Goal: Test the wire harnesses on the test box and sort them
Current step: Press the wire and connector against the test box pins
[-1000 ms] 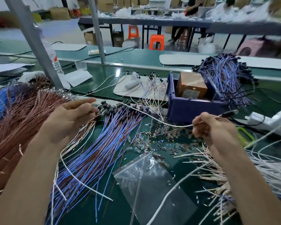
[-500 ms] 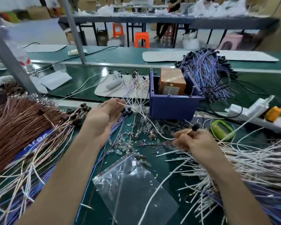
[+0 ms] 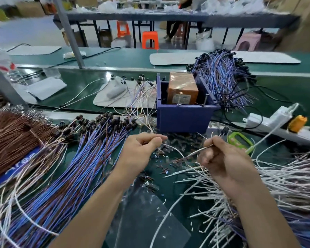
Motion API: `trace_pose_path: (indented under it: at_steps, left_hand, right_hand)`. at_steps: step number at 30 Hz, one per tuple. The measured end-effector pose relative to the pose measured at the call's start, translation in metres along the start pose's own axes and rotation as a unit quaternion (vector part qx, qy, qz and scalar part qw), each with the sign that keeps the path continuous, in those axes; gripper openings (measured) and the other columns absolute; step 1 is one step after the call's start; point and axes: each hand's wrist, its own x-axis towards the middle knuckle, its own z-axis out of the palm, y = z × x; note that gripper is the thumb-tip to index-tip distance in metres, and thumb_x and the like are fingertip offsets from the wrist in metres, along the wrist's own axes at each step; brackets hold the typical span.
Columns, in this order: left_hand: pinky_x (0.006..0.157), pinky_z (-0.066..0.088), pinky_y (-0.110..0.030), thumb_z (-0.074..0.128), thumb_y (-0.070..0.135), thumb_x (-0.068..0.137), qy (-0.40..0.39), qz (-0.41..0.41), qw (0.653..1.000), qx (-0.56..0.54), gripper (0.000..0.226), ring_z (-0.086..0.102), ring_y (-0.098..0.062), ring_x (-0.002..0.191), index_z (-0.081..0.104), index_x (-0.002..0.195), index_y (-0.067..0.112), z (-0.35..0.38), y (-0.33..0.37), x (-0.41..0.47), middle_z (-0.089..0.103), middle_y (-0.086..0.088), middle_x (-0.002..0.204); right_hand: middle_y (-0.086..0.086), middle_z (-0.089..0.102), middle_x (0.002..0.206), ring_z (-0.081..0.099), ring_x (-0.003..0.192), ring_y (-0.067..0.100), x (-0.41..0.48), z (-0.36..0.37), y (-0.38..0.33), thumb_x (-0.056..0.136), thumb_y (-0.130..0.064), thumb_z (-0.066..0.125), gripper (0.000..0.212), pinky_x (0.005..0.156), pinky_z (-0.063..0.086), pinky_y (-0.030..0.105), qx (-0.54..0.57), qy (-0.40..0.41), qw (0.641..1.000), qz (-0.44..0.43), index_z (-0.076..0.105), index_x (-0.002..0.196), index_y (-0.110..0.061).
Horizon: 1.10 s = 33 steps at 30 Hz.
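Note:
My left hand (image 3: pixel 141 149) pinches one end of a thin white wire harness (image 3: pixel 175 149) in front of the blue bin (image 3: pixel 183 117). My right hand (image 3: pixel 220 160) pinches the other end, whose black connector (image 3: pixel 224 130) sticks up above my fingers. The wire sags in an arc between both hands. An orange-brown test box (image 3: pixel 182 88) sits inside the blue bin. A fan of blue-purple harnesses (image 3: pixel 75 163) lies to the left, and a pile of white harnesses (image 3: pixel 268 178) lies to the right.
Brown wires (image 3: pixel 11 138) heap at far left. More blue harnesses (image 3: pixel 222 76) hang behind the bin. A white power strip (image 3: pixel 268 120), an orange object (image 3: pixel 297 123) and a green tool (image 3: pixel 239 140) lie at right. A clear plastic bag (image 3: pixel 147 217) and small cut bits cover the green belt.
My view has shifted right. My left hand has moved from the blue harness pile to the middle and now pinches the white wire; the right hand has come closer to it.

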Motion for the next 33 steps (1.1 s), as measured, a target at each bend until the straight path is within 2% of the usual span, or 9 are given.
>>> trace_pose_path:
  at_steps: [3,9,12,15,18,21,24,28,33]
  left_hand:
    - [0.075,0.049,-0.009,0.069,0.012,0.097,-0.049,-0.012,0.998,-0.024,0.027,0.070,0.003,0.080,0.084,0.086,0.031,-0.002,0.002,-0.004,0.079,0.013,0.084]
    - [0.073,0.046,-0.032,0.071,0.029,0.094,-0.101,-0.023,0.993,-0.047,0.015,0.064,-0.022,0.077,0.084,0.090,0.034,-0.004,0.007,-0.010,0.080,-0.004,0.082]
    - [0.069,0.050,-0.016,0.078,0.019,0.088,-0.109,-0.009,0.991,-0.073,0.012,0.068,-0.009,0.071,0.085,0.089,0.027,-0.004,0.007,-0.010,0.079,-0.007,0.076]
    - [0.066,0.051,-0.011,0.078,0.004,0.087,-0.096,-0.003,0.993,-0.072,0.019,0.071,-0.006,0.068,0.085,0.084,0.021,-0.005,0.006,-0.010,0.078,-0.008,0.074]
    - [0.065,0.051,-0.019,0.075,0.005,0.090,-0.083,0.007,0.996,-0.040,0.022,0.066,-0.010,0.068,0.084,0.082,0.023,-0.004,0.007,-0.009,0.078,-0.006,0.073]
    - [0.062,0.049,-0.019,0.074,0.010,0.092,-0.078,0.035,0.996,-0.003,0.025,0.062,-0.008,0.063,0.082,0.081,0.030,-0.002,0.008,-0.010,0.077,0.000,0.071]
    - [0.056,0.045,-0.015,0.075,0.021,0.088,-0.065,0.062,0.996,0.009,0.017,0.057,-0.003,0.056,0.081,0.081,0.035,0.003,0.010,-0.013,0.076,0.003,0.070]
    - [0.055,0.046,-0.021,0.074,0.030,0.085,-0.038,0.071,0.997,0.013,0.011,0.056,-0.007,0.054,0.081,0.082,0.038,0.009,0.009,-0.016,0.077,0.004,0.070]
    - [0.055,0.049,-0.018,0.077,0.011,0.090,-0.012,0.034,0.999,-0.038,0.022,0.061,-0.008,0.056,0.083,0.081,0.031,0.010,0.008,-0.015,0.076,-0.001,0.067]
  right_hand:
    - [0.006,0.053,0.056,0.051,0.049,0.017,0.004,-0.002,-0.001,0.103,-0.019,0.051,0.050,0.060,0.054,0.032,0.093,0.006,0.996,0.014,0.073,0.060,-0.011]
    - [0.005,0.052,0.062,0.049,0.057,0.018,0.010,-0.008,0.000,0.084,-0.024,0.060,0.025,0.069,0.047,0.033,0.170,0.022,0.985,-0.005,0.071,0.069,-0.008]
    - [0.004,0.051,0.060,0.049,0.056,0.017,0.009,-0.008,0.000,0.085,-0.023,0.060,0.022,0.061,0.047,0.031,0.170,0.037,0.984,-0.022,0.069,0.072,-0.008]
    - [0.005,0.056,0.063,0.050,0.057,0.016,0.005,-0.011,-0.002,0.092,-0.021,0.061,0.025,0.065,0.045,0.034,0.078,0.049,0.994,-0.051,0.068,0.070,-0.011]
    - [0.013,0.071,0.086,0.069,0.084,0.022,-0.002,-0.005,-0.006,0.089,-0.025,0.062,0.030,0.086,0.058,0.042,-0.043,0.007,0.995,-0.091,0.056,0.063,-0.012]
    - [0.025,0.073,0.103,0.072,0.076,0.030,-0.008,0.008,-0.010,0.090,-0.025,0.059,0.029,0.063,0.062,0.035,-0.082,-0.107,0.989,-0.069,0.056,0.067,-0.006]
    - [0.019,0.075,0.092,0.060,0.050,0.021,-0.012,0.017,-0.007,0.103,-0.016,0.054,0.020,0.041,0.044,0.023,-0.271,-0.164,0.948,-0.035,0.072,0.094,-0.013]
    - [0.014,0.074,0.083,0.055,0.061,0.011,-0.008,0.021,0.006,0.093,-0.015,0.071,0.018,0.058,0.043,0.023,-0.433,-0.165,0.884,-0.052,0.080,0.088,-0.030]
    - [0.002,0.061,0.054,0.046,0.043,-0.001,-0.006,0.023,0.009,0.093,-0.004,0.068,0.020,0.047,0.035,0.008,-0.334,-0.117,0.932,-0.075,0.075,0.076,0.001]
